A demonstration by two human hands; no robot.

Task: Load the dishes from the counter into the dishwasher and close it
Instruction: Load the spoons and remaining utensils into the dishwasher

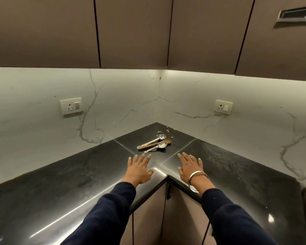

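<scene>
Black stone counter (60, 183) wraps an inner corner, and on it, toward the back, lie two steel spoons (153, 141) with a wooden spoon (148, 145) between them, all touching; their bowls look bare. Small tan crumbs (168, 130) dot the counter just behind. Left hand (138, 169) and right hand (190, 167) stretch over the counter near the spoons, fingers spread straight, holding nothing.

Two metal spoons (153, 143) and wooden spoon (148, 145) on corner counter (88, 167), crumbs (168, 130) behind; left hand (139, 169), right hand (190, 167) in front.
</scene>
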